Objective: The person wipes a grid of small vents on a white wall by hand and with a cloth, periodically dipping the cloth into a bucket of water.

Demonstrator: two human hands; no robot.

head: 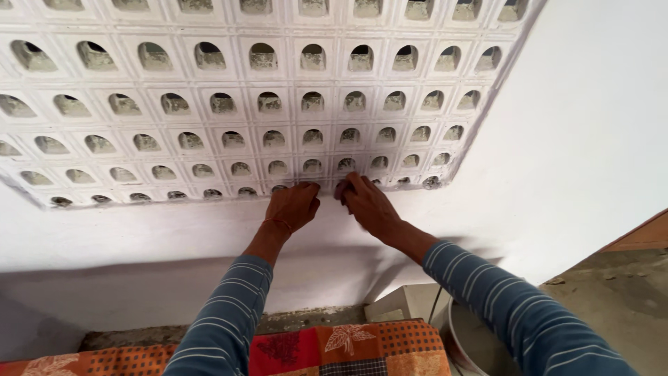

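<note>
both hands press open-fingered, holding nothing, the left hand [293, 207] and right hand [367, 203] on the lower edge of the white perforated wall grille [229, 104], likely rigid, gritty masonry, best held by its hole rims.

Right hand [367, 203] fingertips motion-blurred against vent grille [174, 76], grasp unclear; grille top row, left end cut by frame; bucket [463, 341] mostly hidden behind right sleeve [515, 306]
</note>
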